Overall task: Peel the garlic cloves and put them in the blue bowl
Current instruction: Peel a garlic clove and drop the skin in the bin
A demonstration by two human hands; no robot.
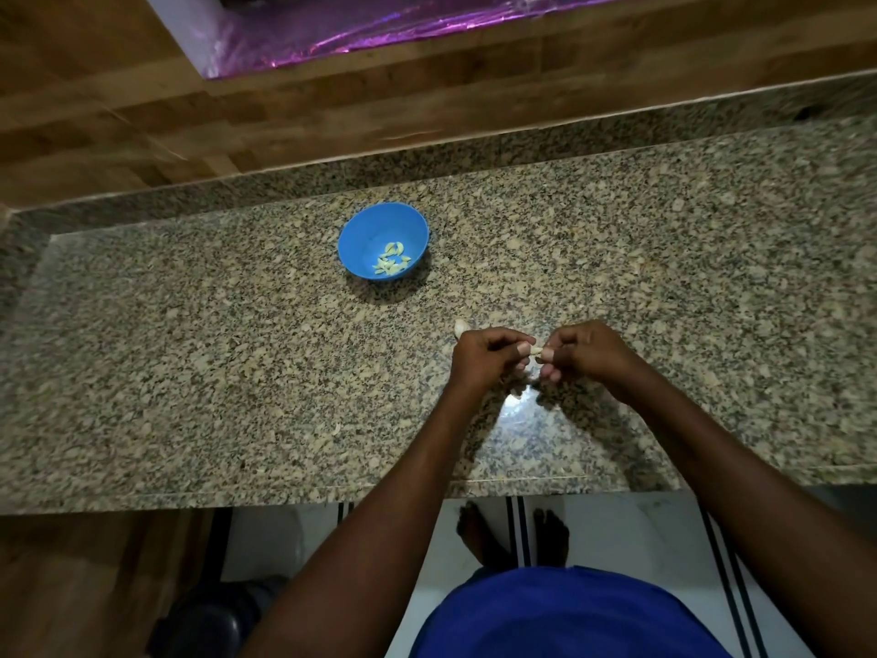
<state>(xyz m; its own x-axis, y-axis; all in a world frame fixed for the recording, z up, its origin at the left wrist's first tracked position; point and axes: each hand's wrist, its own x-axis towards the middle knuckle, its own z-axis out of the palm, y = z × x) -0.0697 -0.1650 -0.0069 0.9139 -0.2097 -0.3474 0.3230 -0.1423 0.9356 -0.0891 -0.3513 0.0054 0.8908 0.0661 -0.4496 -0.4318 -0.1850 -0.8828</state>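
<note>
Garlic clove (pixel 536 352) is pinched between both hands, held just above the surface (pixel 237 363) at about five o'clock from the bowl (pixel 383 241). The left hand (pixel 484 356) is curled, its grip closed on the clove's left end by thumb and fingers. The right hand (pixel 586 353) is curled likewise, its grip clamped on the clove's right end, so the two sets of fingertips nearly touch. Only a small pale sliver of the clove is seen between them; whether skin is still on it cannot be told.

Just beyond the left hand, at its eleven o'clock, a second pale clove (pixel 460 327) is seen lying on the surface, partly hidden by the knuckles.

The bowl is placed upright well apart from the hands, toward the far edge of the surface. Inside it, a small heap of peeled cloves (pixel 392 261) is gathered at the five o'clock side of the bottom, pale yellow-green against the blue.

A tiny pale scrap (pixel 336 427) is spotted on the surface at seven o'clock from the hands, near the front edge; what it is cannot be told. Wood panelling (pixel 142 111) is seen behind the surface at twelve o'clock.
</note>
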